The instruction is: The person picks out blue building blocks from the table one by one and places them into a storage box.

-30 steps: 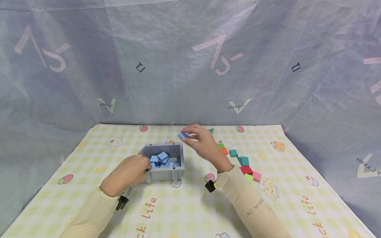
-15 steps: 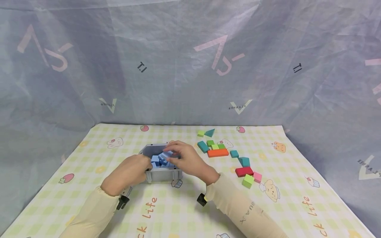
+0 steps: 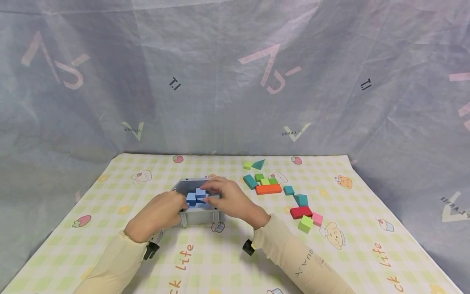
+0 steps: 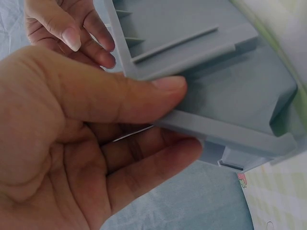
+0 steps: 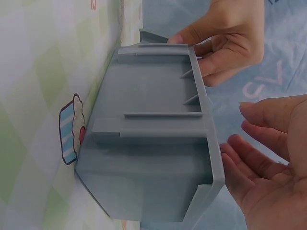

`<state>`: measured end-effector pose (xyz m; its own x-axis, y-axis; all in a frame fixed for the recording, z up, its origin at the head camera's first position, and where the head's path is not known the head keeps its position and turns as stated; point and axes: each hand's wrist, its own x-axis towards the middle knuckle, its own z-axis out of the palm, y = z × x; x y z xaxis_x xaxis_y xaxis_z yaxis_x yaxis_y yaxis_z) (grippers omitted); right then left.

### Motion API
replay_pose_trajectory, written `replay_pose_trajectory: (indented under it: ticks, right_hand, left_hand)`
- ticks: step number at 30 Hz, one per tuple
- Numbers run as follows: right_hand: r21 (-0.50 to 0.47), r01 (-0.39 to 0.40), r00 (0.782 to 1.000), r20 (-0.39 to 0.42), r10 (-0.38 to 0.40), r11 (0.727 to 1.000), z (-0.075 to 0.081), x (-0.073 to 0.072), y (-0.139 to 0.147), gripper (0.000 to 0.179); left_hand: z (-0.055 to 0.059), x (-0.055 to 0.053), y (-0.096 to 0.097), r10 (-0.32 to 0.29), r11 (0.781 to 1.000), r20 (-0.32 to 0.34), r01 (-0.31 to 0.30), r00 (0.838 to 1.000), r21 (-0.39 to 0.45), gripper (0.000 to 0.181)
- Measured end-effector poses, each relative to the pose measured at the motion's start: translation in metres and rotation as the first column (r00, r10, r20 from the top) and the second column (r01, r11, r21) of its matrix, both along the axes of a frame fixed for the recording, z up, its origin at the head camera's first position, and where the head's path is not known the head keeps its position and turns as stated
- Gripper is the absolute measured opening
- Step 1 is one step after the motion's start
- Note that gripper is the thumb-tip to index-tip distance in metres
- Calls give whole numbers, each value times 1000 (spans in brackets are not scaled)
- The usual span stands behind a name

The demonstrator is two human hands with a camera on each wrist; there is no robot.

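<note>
A grey plastic bin [image 3: 200,219] stands left of the table's middle, with several blue blocks [image 3: 191,198] in it. My left hand [image 3: 158,213] grips the bin's rim at its left end. In the left wrist view the thumb of that left hand [image 4: 72,120] lies on one side of the wall and the fingers on the other. My right hand [image 3: 235,199] is over the bin's right part, fingertips close to the top blue block [image 3: 200,192]. In the right wrist view the thumb and fingers of the right hand [image 5: 273,163] are spread apart, and no block shows between them.
Right of the bin lie scattered blocks: an orange bar [image 3: 269,189], a red block [image 3: 300,212], a pink cube [image 3: 317,219], a lime cube [image 3: 305,224] and several teal and green pieces. A grey curtain [image 3: 235,81] hangs behind the checked tablecloth [image 3: 220,261].
My right hand has come left and down from beyond the bin, carrying a blue block, and has let it go inside. The blue blocks lie differently. My left hand has stayed on the rim.
</note>
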<state>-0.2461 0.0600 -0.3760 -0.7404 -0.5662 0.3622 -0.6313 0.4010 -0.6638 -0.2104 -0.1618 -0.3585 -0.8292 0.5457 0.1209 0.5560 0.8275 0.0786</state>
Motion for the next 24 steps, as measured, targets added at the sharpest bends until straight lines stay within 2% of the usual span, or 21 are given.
replay_pose_trajectory:
  ticks: [11,15,19,24]
  right_hand:
    - [1,-9,999,48,9,1000,7,0,0,35]
    - [19,-7,1000,15,7,1000,13,-1,7,34]
    - [24,3,999,-33,-2,1000,17,-1,22,35]
    - [49,23,996,-83,-19,999,14,3,47,40]
  left_hand:
    - [-1,-1,-3,35,999,22,-35,999,-13,28]
    - [-3,-2,-4,43,999,34,-43,998,-5,29]
    - [-7,-6,-2,20,999,24,-20,1000,26,34]
    - [-9,-13,-2,-10,999,44,7,999,51,44]
